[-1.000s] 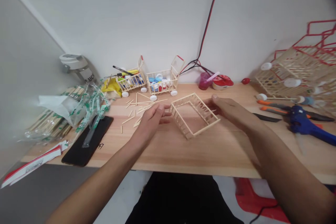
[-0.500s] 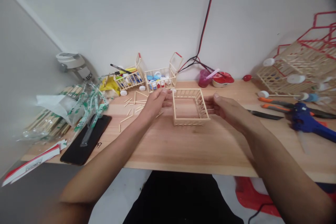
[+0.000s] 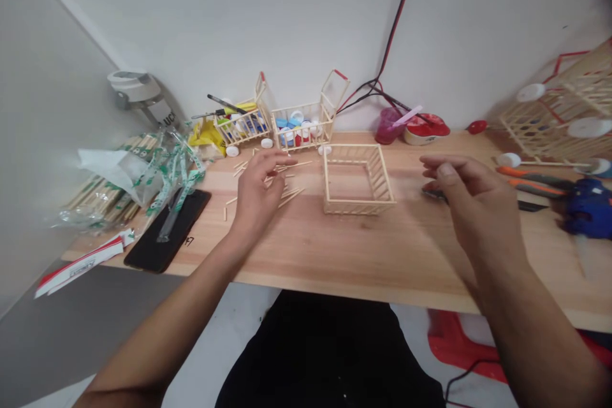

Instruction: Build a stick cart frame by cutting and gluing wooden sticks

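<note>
A small square basket frame of thin wooden sticks (image 3: pixel 359 206) stands on the wooden table, touched by neither hand. To its left, my left hand (image 3: pixel 261 191) hovers over loose cut sticks (image 3: pixel 291 196), fingers apart and holding nothing. My right hand (image 3: pixel 471 194) is well to the right of the frame, its fingers spread and slightly bent. Beneath that hand lies a dark-bladed knife (image 3: pixel 530 205), partly covered by it. Beside the knife are orange-handled pliers (image 3: pixel 538 183) and a blue glue gun (image 3: pixel 590 207).
Behind the frame stand two small stick carts (image 3: pixel 302 131) (image 3: pixel 243 127) loaded with bottle caps. Packs of sticks (image 3: pixel 112 188), a black phone (image 3: pixel 167 233) and a bottle (image 3: pixel 143 99) occupy the left. A purple cup (image 3: pixel 386 127) and larger stick carts (image 3: pixel 564 115) are at the back and right.
Both hands have moved away from the basket frame, the left toward the loose sticks and the right toward the knife. The frame stays standing on the table. The camera view has shifted slightly.
</note>
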Demonstrator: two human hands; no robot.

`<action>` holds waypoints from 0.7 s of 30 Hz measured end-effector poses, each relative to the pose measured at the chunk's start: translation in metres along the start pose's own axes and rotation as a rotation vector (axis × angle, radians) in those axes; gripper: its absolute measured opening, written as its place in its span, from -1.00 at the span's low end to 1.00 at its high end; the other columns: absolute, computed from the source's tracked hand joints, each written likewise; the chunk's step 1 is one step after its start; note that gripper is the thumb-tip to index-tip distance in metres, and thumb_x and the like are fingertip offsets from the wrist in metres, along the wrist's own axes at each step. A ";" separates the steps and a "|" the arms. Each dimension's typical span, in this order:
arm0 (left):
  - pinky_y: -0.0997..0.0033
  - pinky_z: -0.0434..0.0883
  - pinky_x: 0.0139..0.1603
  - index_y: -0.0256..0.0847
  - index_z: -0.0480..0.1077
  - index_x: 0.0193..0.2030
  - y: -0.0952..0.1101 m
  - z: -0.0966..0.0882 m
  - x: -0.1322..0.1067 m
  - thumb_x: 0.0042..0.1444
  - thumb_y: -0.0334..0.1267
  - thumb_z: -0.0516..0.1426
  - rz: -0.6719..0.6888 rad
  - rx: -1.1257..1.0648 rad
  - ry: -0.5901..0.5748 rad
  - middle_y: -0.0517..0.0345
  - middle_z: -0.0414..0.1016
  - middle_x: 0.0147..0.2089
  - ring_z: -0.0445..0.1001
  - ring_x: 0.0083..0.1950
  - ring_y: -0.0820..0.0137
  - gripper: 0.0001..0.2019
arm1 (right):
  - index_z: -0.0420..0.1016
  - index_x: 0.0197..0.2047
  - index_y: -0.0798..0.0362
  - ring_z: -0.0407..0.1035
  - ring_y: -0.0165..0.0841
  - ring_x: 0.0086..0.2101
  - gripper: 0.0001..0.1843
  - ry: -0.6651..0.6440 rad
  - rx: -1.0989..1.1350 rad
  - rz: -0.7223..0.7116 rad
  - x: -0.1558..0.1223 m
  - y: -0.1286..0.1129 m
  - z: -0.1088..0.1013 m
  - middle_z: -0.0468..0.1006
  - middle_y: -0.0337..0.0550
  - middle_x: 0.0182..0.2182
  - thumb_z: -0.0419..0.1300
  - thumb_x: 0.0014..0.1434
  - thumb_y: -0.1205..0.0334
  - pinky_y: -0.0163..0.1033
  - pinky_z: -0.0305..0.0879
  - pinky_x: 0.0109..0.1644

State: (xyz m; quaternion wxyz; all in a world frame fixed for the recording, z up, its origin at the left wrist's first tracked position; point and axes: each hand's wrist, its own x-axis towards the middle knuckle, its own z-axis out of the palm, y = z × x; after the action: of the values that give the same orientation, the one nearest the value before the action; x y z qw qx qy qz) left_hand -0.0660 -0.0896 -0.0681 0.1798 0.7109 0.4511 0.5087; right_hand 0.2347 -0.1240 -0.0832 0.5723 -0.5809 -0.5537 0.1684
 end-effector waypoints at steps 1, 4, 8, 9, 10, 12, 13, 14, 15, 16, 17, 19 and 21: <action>0.32 0.45 0.02 -0.16 0.57 -0.14 0.004 -0.001 -0.006 0.13 -0.53 0.11 0.053 0.049 0.025 0.06 0.54 0.00 0.47 0.09 0.33 -0.72 | 0.64 -0.09 -0.02 0.45 -0.37 -0.30 -0.72 0.022 -0.013 -0.040 -0.003 0.001 0.000 0.61 -0.13 -0.18 0.19 0.29 0.04 -0.18 0.38 -0.14; 0.27 0.44 0.09 -0.12 0.56 -0.10 0.014 0.003 -0.025 0.21 -0.51 0.09 0.182 0.117 0.073 0.10 0.55 -0.04 0.50 0.03 0.38 -0.72 | 0.65 -0.15 -0.04 0.46 -0.26 -0.16 -0.75 0.057 -0.051 -0.221 -0.009 0.003 0.000 0.59 -0.10 -0.18 0.15 0.32 0.09 -0.07 0.37 -0.02; 0.25 0.46 0.03 -0.09 0.53 -0.07 0.015 0.015 -0.040 0.22 -0.54 0.08 0.389 0.201 0.076 0.09 0.54 -0.06 0.48 0.01 0.37 -0.69 | 0.66 -0.15 -0.10 0.44 -0.19 -0.05 -0.73 0.011 -0.121 -0.418 -0.014 -0.001 -0.002 0.53 -0.08 -0.12 0.10 0.36 0.15 0.01 0.36 0.03; 0.23 0.46 0.04 -0.09 0.52 -0.05 0.014 0.017 -0.042 0.21 -0.55 0.07 0.445 0.216 0.061 0.08 0.53 -0.05 0.47 0.02 0.35 -0.67 | 0.66 -0.15 -0.10 0.43 -0.19 -0.04 -0.73 -0.015 -0.135 -0.449 -0.015 -0.002 -0.002 0.52 -0.08 -0.10 0.10 0.35 0.17 0.00 0.36 0.01; 0.20 0.45 0.06 -0.09 0.51 -0.04 0.013 0.019 -0.044 0.20 -0.57 0.06 0.495 0.228 0.047 0.06 0.52 -0.04 0.45 0.04 0.34 -0.66 | 0.67 -0.16 -0.10 0.43 -0.18 -0.04 -0.73 -0.043 -0.149 -0.481 -0.016 -0.002 -0.003 0.52 -0.06 -0.08 0.10 0.35 0.17 -0.01 0.37 -0.03; 0.13 0.44 0.11 -0.10 0.48 -0.01 0.011 0.022 -0.045 0.17 -0.60 0.06 0.569 0.262 0.017 0.03 0.49 -0.01 0.42 0.08 0.31 -0.62 | 0.67 -0.17 -0.10 0.41 -0.15 -0.04 -0.74 -0.094 -0.186 -0.556 -0.017 -0.002 -0.004 0.52 -0.04 -0.05 0.11 0.34 0.18 -0.02 0.37 -0.09; 0.11 0.43 0.13 -0.10 0.47 0.01 0.011 0.023 -0.046 0.15 -0.61 0.07 0.595 0.286 0.000 0.01 0.48 0.01 0.40 0.10 0.29 -0.60 | 0.67 -0.16 -0.10 0.40 -0.14 -0.03 -0.74 -0.116 -0.208 -0.598 -0.018 -0.002 -0.004 0.52 -0.04 -0.03 0.11 0.34 0.18 -0.01 0.36 -0.10; 0.08 0.42 0.15 -0.09 0.46 0.03 0.011 0.024 -0.046 0.14 -0.61 0.07 0.615 0.316 -0.015 -0.01 0.47 0.03 0.39 0.12 0.26 -0.58 | 0.66 -0.15 -0.11 0.39 -0.13 -0.02 -0.75 -0.136 -0.230 -0.644 -0.018 -0.002 -0.003 0.53 -0.04 -0.01 0.12 0.33 0.17 0.00 0.36 -0.11; 0.07 0.41 0.16 -0.09 0.45 0.05 0.011 0.025 -0.046 0.13 -0.61 0.07 0.630 0.351 -0.028 -0.02 0.46 0.06 0.36 0.15 0.24 -0.57 | 0.66 -0.13 -0.12 0.39 -0.12 -0.01 -0.76 -0.154 -0.248 -0.688 -0.018 -0.002 -0.003 0.53 -0.04 0.01 0.13 0.33 0.17 0.01 0.35 -0.10; 0.05 0.40 0.16 -0.08 0.44 0.07 0.012 0.026 -0.046 0.13 -0.60 0.08 0.639 0.391 -0.036 -0.03 0.45 0.08 0.34 0.17 0.22 -0.56 | 0.65 -0.12 -0.13 0.38 -0.11 0.01 -0.77 -0.171 -0.262 -0.728 -0.018 -0.002 -0.002 0.53 -0.04 0.03 0.15 0.32 0.18 0.03 0.35 -0.08; 0.04 0.39 0.16 -0.08 0.43 0.08 0.012 0.028 -0.046 0.14 -0.59 0.09 0.643 0.430 -0.038 -0.04 0.45 0.11 0.32 0.20 0.19 -0.56 | 0.64 -0.09 -0.14 0.38 -0.10 0.02 -0.78 -0.187 -0.274 -0.761 -0.017 -0.003 -0.001 0.53 -0.04 0.04 0.16 0.31 0.19 0.05 0.34 -0.05; 0.03 0.37 0.17 -0.07 0.42 0.10 0.013 0.031 -0.045 0.15 -0.55 0.11 0.644 0.493 -0.039 -0.05 0.44 0.15 0.29 0.24 0.16 -0.58 | 0.63 -0.05 -0.14 0.37 -0.09 0.05 -0.78 -0.219 -0.298 -0.808 -0.017 -0.004 0.000 0.52 -0.03 0.07 0.19 0.29 0.22 0.08 0.33 0.01; 0.03 0.35 0.19 -0.08 0.42 0.11 0.014 0.033 -0.045 0.17 -0.51 0.13 0.647 0.534 -0.057 -0.05 0.43 0.19 0.26 0.28 0.13 -0.60 | 0.61 -0.01 -0.15 0.37 -0.08 0.07 -0.75 -0.246 -0.318 -0.840 -0.018 -0.005 0.002 0.51 -0.03 0.10 0.21 0.28 0.23 0.11 0.32 0.06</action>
State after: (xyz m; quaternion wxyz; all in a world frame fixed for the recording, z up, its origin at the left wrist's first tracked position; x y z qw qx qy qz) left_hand -0.0340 -0.1275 -0.0973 -0.1678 0.8513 0.3154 0.3843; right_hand 0.2248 -0.1392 -0.0869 0.4249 -0.3629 -0.8236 -0.0973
